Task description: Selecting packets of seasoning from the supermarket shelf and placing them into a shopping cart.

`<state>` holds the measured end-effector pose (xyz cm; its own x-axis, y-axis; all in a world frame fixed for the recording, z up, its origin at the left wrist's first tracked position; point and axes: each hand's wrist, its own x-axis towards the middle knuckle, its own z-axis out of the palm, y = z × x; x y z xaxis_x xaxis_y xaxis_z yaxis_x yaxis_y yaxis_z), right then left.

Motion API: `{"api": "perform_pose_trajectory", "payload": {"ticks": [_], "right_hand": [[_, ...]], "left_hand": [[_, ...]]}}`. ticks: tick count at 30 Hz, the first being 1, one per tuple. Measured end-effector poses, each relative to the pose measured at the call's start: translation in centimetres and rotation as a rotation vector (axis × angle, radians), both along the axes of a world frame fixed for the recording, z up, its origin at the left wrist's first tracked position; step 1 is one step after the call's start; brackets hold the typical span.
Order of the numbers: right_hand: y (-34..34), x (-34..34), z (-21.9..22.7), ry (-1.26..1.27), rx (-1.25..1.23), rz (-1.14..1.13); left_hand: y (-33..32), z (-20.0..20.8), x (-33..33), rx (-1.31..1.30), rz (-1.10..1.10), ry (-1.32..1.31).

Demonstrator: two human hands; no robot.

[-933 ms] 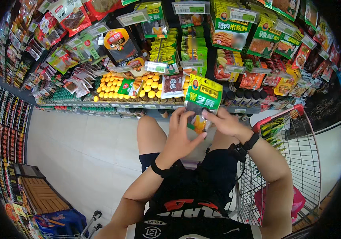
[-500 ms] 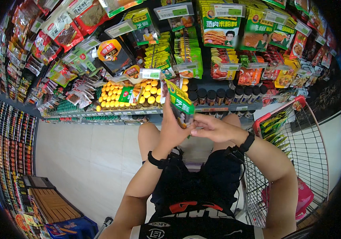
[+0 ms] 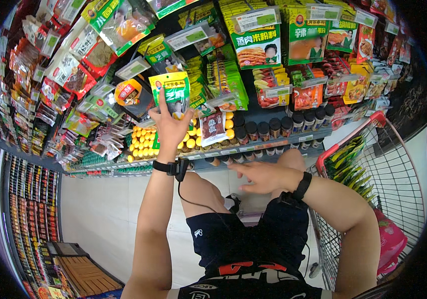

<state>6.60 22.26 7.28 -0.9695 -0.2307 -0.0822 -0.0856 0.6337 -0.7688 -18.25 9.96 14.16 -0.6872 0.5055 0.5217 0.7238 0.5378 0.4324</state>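
Grips a green and yellow packet [image 3: 177, 95] with the left hand [image 3: 169, 127], at its lower part — lays the index finger over the front face and sets the thumb near the lower right corner. Holds this packet upright, with its printed side toward the head, before the hanging packets [image 3: 156, 52] of the rack; cannot tell whether touching them. Holds the right hand [image 3: 266, 177] open and empty, in the air near the right knee, with the fingers loosely spread.

Wears a black band on the left wrist [image 3: 161, 167] and one more on the right wrist [image 3: 303, 185]. Has also a small black device [image 3: 179, 170] at the left one, with a thin cable [image 3: 198, 203] over the dark shorts [image 3: 223, 234].

Has beside the left hand, on the shelf [image 3: 233, 151], many yellow-lidded jars [image 3: 143, 142], and in front of some of them a clear bag [image 3: 213, 128] with dark red content. Shows, more to the right, a row of dark-capped jars [image 3: 263, 132].

Has close by the right arm a wire cart [image 3: 330, 152] with red handle — carries in it green packets [image 3: 348, 164]. Shows farther down a pink bag [image 3: 390, 241]; cannot tell whether inside the cart or behind it. Shows at the lower left a brown slatted surface [image 3: 81, 274], beyond the pale floor [image 3: 104, 209].
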Motion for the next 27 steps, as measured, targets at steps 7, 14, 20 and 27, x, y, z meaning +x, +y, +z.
{"api": "perform_pose_trajectory", "payload": {"ticks": [7,14,20,27], "right_hand": [[0.3,-0.2,-0.7,0.006,0.033,0.071],[0.5,0.3,0.0,-0.005,-0.031,0.083],[0.5,0.6,-0.1,-0.012,0.035,0.076],[0.5,0.3,-0.5,-0.009,0.085,0.114]], "left_hand": [[2.4,1.2,-1.7,0.104,0.157,0.131],[3.4,1.5,-3.2,0.185,0.197,0.125],[3.7,2.2,-4.2,0.111,0.228,0.091],[4.0,2.7,-3.9,0.110,0.292,0.100]]}}
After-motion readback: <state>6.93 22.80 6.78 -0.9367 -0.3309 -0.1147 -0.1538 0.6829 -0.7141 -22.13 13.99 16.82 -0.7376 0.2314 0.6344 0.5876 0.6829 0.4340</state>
